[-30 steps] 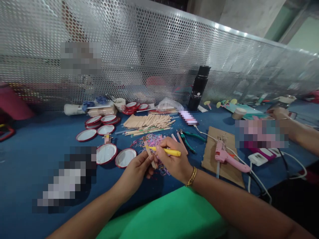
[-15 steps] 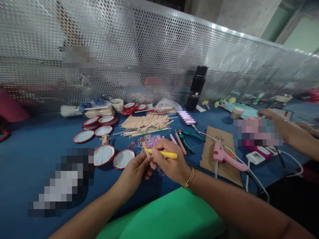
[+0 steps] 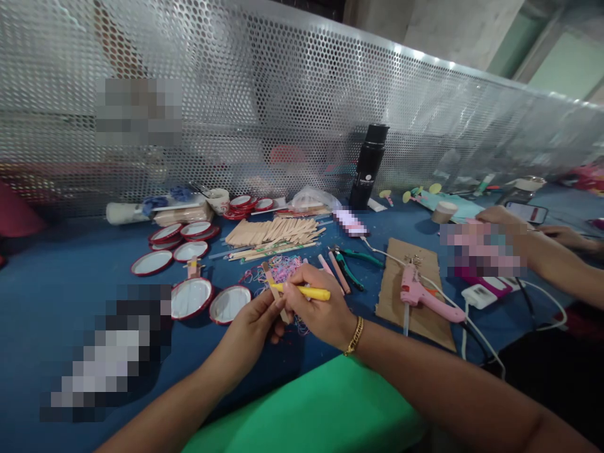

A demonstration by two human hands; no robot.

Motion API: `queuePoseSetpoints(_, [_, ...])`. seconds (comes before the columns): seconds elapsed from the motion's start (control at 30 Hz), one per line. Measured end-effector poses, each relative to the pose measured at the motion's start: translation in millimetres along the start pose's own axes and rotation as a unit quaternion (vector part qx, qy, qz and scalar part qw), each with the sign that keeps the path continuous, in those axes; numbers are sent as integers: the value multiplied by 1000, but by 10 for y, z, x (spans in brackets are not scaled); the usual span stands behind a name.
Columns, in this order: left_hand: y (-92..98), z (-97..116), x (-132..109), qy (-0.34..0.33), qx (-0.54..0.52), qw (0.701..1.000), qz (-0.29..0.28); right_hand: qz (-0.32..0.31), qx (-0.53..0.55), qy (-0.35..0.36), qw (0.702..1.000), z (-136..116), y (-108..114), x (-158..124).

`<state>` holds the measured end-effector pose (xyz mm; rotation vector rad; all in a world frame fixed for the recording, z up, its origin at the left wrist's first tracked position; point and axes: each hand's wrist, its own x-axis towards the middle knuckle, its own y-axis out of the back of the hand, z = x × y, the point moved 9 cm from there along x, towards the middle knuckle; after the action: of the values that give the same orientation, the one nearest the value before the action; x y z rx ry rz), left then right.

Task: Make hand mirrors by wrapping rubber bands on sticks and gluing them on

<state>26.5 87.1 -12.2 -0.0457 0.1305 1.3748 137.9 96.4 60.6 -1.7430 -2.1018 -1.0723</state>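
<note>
1. Left hand (image 3: 250,327) pinches a wooden craft stick (image 3: 274,290) at frame centre, its long axis slanting to upper left.
2. Right hand (image 3: 321,311) grips a yellow marker (image 3: 306,292), lying horizontally, tip leftward against the stick.

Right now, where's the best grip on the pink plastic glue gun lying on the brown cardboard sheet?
Probably the handle of the pink plastic glue gun, approached from the near right. It lies flat on its side on the brown cardboard sheet, handle angled right and clear of other things; the nozzle end points away and may be hot.
</note>
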Motion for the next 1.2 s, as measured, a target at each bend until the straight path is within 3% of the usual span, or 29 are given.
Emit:
queuePoseSetpoints(0.2, [-5, -17, 3, 6, 6, 1000, -10, 32, -9, 1, 999, 26, 68, 14])
queuePoseSetpoints(0.47, [5, -10, 13, 0, 10, 1000, -5, -12, -2, -1, 1000, 10, -31, -3])
queuePoseSetpoints(0.67, [7, -23, 1, 15, -5, 1000, -1, 36, -3, -2, 999, 21, 76, 20])
queuePoseSetpoints(0.8, [4, -17, -4, 13, -12, 1000, -1, 27, 18, 0, 999, 2, 68, 17])
queuePoseSetpoints(1.07, [10, -27, 12, 21, -18, 1000, 3, 26, 74, -66, 995, 126, 32, -11])
queuePoseSetpoints(1.2, [5, -19, 3, 17, -10, 1000, 4, 7, 80, -64, 995, 111, -21, -31])
